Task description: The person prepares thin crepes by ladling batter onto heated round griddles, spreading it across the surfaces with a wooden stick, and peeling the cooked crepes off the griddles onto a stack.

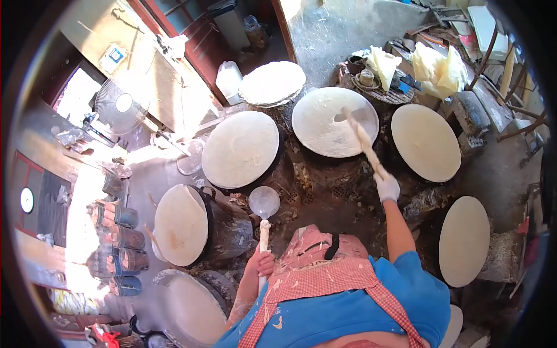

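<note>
My left hand [264, 264] is wrapped round the handle of a ladle [264, 202], whose round bowl points forward, between two griddles. A white glove covers my right hand [387, 187], which grips the cloth-wrapped handle of a spreading tool [362, 134]. The tool's flat head is over the right part of the back middle griddle [325, 122], which bears a pale layer with a small darker spot beside the head. Left of it, another round griddle [241, 149] carries a pale sheet. On the right, a further griddle [426, 143] is covered with a smooth pale layer.
More covered griddles stand at the left [181, 226], right [464, 242] and lower left [191, 307]. A round tray [271, 84] is at the back. Also in view are a fan [122, 102], dark cylinders [126, 238], a wicker tray [400, 93] and a yellowish plastic bag [439, 69].
</note>
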`<action>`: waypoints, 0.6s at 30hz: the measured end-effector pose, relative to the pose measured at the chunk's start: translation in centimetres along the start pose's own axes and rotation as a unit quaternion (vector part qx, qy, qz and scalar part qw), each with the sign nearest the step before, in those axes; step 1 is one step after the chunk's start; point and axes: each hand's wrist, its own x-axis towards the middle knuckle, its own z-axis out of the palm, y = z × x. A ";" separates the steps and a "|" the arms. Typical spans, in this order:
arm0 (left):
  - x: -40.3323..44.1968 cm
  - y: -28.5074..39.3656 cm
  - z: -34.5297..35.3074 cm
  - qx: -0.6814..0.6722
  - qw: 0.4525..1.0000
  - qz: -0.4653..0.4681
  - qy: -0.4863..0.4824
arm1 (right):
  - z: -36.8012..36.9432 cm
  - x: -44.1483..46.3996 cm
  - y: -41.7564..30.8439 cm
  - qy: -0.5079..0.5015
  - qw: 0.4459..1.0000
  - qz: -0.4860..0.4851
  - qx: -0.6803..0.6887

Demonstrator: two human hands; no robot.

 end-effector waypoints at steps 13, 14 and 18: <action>4.7 -3.3 4.4 -0.007 0.993 -0.080 0.089 | -2.5 5.7 -0.9 0.003 0.997 0.061 -0.047; 5.1 -4.4 4.4 -0.024 0.991 -0.089 0.097 | -2.0 6.9 -3.0 0.005 0.998 0.061 -0.033; 8.1 -5.3 5.7 -0.068 0.988 -0.094 0.105 | -1.1 -0.6 -0.3 -0.124 0.962 -0.104 -0.220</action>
